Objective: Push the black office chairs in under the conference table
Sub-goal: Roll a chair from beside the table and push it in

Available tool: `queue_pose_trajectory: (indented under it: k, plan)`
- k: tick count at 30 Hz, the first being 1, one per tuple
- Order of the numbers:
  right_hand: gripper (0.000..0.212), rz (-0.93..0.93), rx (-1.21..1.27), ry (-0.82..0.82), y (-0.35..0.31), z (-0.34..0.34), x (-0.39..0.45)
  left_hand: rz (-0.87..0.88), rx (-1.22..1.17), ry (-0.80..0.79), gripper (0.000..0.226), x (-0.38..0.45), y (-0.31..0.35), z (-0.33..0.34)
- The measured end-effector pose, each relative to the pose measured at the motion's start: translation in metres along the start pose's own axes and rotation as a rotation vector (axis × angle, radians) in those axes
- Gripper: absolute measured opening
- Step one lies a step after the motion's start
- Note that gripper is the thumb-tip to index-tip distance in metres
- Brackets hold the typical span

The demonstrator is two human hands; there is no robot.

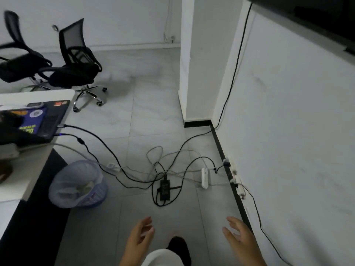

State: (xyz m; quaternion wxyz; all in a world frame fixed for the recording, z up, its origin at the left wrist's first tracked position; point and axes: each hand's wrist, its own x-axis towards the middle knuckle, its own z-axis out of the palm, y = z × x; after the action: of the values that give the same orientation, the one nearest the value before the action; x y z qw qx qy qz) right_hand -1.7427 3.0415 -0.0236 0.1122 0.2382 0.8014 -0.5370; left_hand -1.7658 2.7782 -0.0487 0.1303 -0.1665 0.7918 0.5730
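i see both chairs [75,62] standing out past the table [36,96] corner, neither pushed in; my left hand [141,239] and right hand [239,238] hang loose, holding nothing, well apart from them

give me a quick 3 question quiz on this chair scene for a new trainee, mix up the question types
1. True or false: both black office chairs are already tucked under the conference table.
2. Multiple choice: what lies on the floor between the person and the chairs? A) a tangle of cables B) a stack of boxes C) a ladder
3. Fill in: the left hand and right hand hold ____.

Key
1. False: both stand out on the tiled floor beyond the table's corner.
2. A: cables run from the laptop to a power brick and wall sockets; a lined waste basket stands beside the table.
3. Nothing: both are open, fingers relaxed.
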Motion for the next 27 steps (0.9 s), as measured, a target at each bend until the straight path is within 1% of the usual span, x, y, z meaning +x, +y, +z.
queue_pose_trajectory:
  k: [3,5,7,10,11,14,16,18,23,27]
  plan:
    - [0.034,-0.113,-0.024,-0.015,-0.059,0.007,0.072,0.048,-0.024,-0.042,0.028,0.071,0.054,0.004]
    - [0.034,-0.144,-0.022,-0.029,-0.090,0.012,0.111,0.047,-0.031,-0.046,0.026,0.114,0.085,0.007]
    - [0.034,-0.129,-0.022,-0.040,-0.111,0.013,0.145,0.024,-0.056,-0.058,0.025,0.154,0.109,0.011]
    - [0.029,-0.058,-0.011,-0.046,-0.129,0.012,0.192,-0.029,-0.082,-0.082,0.025,0.202,0.130,0.017]
    - [0.028,-0.048,-0.006,-0.032,-0.135,0.011,0.208,-0.042,-0.096,-0.055,0.025,0.217,0.135,0.018]
    - [0.033,-0.062,-0.056,0.025,-0.152,0.011,0.265,-0.062,-0.129,0.082,0.020,0.264,0.147,0.020]
    - [0.032,-0.042,-0.053,-0.021,-0.167,0.010,0.310,-0.082,-0.142,0.160,0.020,0.294,0.155,0.020]
    - [0.032,-0.063,-0.081,-0.101,-0.194,0.012,0.363,-0.085,-0.167,0.221,0.021,0.331,0.168,0.019]
    - [0.034,-0.230,-0.145,-0.243,-0.277,0.035,0.472,-0.039,-0.156,0.197,0.023,0.421,0.208,0.008]
    - [0.034,-0.240,-0.144,-0.346,-0.330,0.066,0.536,-0.033,-0.168,0.247,0.025,0.491,0.230,-0.006]
